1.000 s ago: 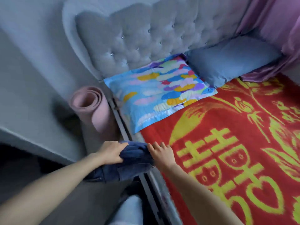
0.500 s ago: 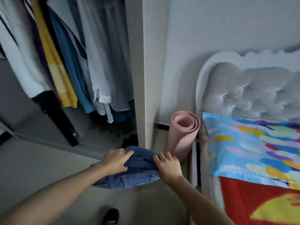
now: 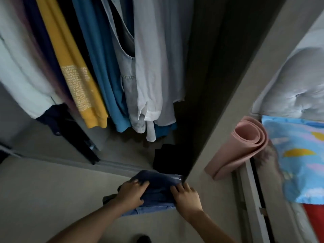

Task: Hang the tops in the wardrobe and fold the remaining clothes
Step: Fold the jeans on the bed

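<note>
I carry a folded pair of blue jeans [image 3: 157, 186] between both hands, in front of the open wardrobe [image 3: 198, 85]. My left hand [image 3: 132, 192] grips the stack's left side with fingers over the top. On the right side, my right hand [image 3: 186, 196] holds it the same way. Several tops hang inside: a white one [image 3: 21, 76], a yellow one [image 3: 73, 72], a blue one [image 3: 101, 67] and pale grey shirts [image 3: 152, 67]. A dark folded item [image 3: 166, 158] lies on the wardrobe floor just beyond the jeans.
The wardrobe's side panel [image 3: 236, 85] stands right of my hands. A rolled pink mat [image 3: 242, 146] leans between it and the bed. The bed shows a colourful pillow [image 3: 298, 158] and grey tufted headboard [image 3: 301, 85]. A black sliding-door edge [image 3: 80, 142] crosses the wardrobe's left.
My view has swung left from the bed to the wardrobe. Both hands have carried the folded jeans from the bed's edge to just before the wardrobe's floor.
</note>
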### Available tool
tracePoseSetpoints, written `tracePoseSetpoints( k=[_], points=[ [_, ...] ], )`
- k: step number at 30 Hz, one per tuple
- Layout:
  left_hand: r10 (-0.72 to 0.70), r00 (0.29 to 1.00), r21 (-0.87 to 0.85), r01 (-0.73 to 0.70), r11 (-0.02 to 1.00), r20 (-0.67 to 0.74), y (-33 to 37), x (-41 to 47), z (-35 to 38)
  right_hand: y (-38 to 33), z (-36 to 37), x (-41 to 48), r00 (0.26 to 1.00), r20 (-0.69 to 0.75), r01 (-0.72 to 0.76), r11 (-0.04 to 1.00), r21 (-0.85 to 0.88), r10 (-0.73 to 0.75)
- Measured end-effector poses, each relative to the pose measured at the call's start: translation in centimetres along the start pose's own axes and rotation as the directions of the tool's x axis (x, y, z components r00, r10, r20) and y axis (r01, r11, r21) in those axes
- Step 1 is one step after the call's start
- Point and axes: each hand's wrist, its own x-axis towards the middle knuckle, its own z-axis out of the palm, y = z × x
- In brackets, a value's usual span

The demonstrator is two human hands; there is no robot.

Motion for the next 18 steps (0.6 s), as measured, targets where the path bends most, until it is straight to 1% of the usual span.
tracePoseSetpoints(
  k=[2,3,4,5,6,7,8,10,12,14,16,18],
  points=[
    [0.07,0.997,0.011,-0.07,0.997,-0.02,-1.9,1.1,0.5,-0.9,0.9,1.9,0.998,0.059,-0.037,0.998,0.042,0.035],
    [0.115,0.993,-0.018,-0.116,0.993,-0.025,-2.7,1.7,0.4,-1.2,1.2,2.8,0.995,0.086,-0.055,0.996,0.07,0.049],
    [0.124,0.992,0.016,-0.124,0.992,-0.01,-2.9,2.0,0.0,-1.3,1.3,3.4,0.993,0.103,-0.062,0.996,0.064,0.055],
    [0.133,0.989,0.041,-0.13,0.991,-0.057,-3.3,2.5,0.0,-1.1,1.8,4.1,0.988,0.141,-0.07,0.996,0.047,0.063],
    [0.117,0.993,0.004,-0.117,0.993,0.003,-4.0,3.6,0.9,-0.7,2.6,5.0,0.977,0.203,-0.078,0.994,0.078,0.061],
    [0.092,0.996,-0.041,-0.091,0.995,0.019,-4.4,4.6,2.0,-0.4,3.5,5.7,0.97,0.233,-0.103,0.988,0.119,0.073],
    [0.077,0.994,-0.023,-0.075,0.997,0.077,-4.9,6.2,3.6,0.1,4.9,6.9,0.956,0.288,-0.098,0.988,0.118,0.06],
    [0.051,0.993,-0.039,-0.048,0.998,0.102,-5.6,8.6,5.8,0.7,7.1,9.0,0.929,0.366,-0.106,0.985,0.138,0.049],
    [0.034,0.992,-0.035,-0.03,0.999,0.125,-6.4,11.3,7.7,1.4,9.8,11.6,0.919,0.391,-0.11,0.984,0.14,0.048],
    [0.01,0.994,-0.047,-0.005,0.999,0.112,-7.2,14.9,9.7,2.7,12.5,14.9,0.918,0.391,-0.131,0.98,0.147,0.064],
    [-0.031,0.999,-0.039,0.032,0.999,0.043,-7.9,18.8,11.1,4.3,14.6,18.5,0.934,0.342,-0.166,0.975,0.15,0.107],
    [-0.087,0.993,-0.015,0.086,0.996,-0.079,-8.0,22.6,11.6,6.1,16.2,21.7,0.957,0.245,-0.199,0.968,0.151,0.158]
  ],
)
